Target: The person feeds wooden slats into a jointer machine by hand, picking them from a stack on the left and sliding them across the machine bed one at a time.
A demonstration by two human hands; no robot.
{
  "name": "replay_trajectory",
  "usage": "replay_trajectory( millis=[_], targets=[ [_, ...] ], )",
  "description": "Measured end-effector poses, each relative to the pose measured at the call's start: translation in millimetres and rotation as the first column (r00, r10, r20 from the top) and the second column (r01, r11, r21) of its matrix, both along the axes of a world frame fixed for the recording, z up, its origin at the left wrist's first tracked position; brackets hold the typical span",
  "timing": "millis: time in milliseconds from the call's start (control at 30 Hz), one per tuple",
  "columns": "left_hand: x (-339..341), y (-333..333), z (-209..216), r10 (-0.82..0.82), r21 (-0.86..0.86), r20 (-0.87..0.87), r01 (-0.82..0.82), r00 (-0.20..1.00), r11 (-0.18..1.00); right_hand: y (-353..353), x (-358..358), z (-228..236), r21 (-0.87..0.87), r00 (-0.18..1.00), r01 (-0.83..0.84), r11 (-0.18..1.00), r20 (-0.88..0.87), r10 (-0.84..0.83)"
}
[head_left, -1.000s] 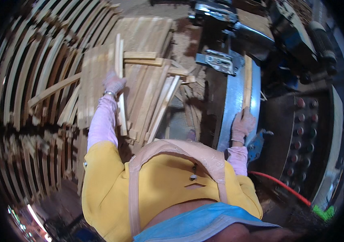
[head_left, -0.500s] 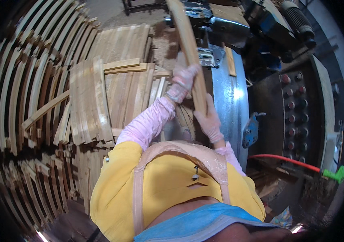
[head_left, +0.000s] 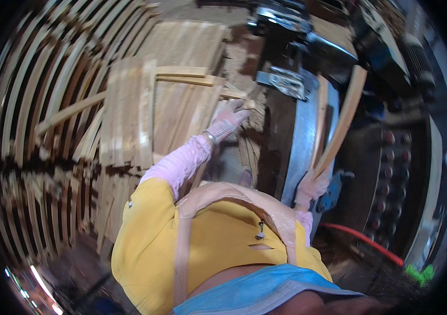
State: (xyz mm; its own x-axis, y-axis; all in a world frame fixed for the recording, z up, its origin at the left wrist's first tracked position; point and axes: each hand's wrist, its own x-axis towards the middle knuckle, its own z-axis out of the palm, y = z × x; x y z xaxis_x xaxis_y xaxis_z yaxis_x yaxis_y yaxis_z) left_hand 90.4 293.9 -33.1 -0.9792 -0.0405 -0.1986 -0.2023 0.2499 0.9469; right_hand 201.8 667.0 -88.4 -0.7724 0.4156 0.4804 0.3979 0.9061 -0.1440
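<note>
I'm gripping one curved wood slat (head_left: 339, 126) w/ R hand (head_left: 311, 186), fingers closed round its base, at 3 o'clock by machine drum (head_left: 302, 142). L hand (head_left: 229, 119) reaching slat pile (head_left: 176, 105), fingers curled, can't tell if holding. Lots left.

The long slat (head_left: 339, 123) in the right hand (head_left: 310, 188) is pale, matt, bare wood; the left hand (head_left: 229, 119), at ten o'clock from it, wears a knitted cloth glove and rests at the stacked slats (head_left: 145, 115), rough-sawn and unfinished; the drum (head_left: 305, 136) between them is dull grey-blue metal, scuffed; the red hose (head_left: 362, 239) at five o'clock looks like smooth rubber or plastic; the yellow shirt (head_left: 218, 241) is soft matt cloth.
</note>
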Motion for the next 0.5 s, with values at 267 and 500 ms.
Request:
replay_trajectory(
  millis=[267,500],
  targets=[
    [-27,-173,24,0.414,-0.605,-0.276,-0.492,0.867,0.626,-17,-155,27,-0.147,0.973,-0.223,0.964,0.029,0.230],
    [-41,-393,2,0.398,-0.931,-0.147,-0.263,0.905,0.254,-25,9,64,-0.399,0.855,0.068,0.914,0.495,0.153]
  ],
)
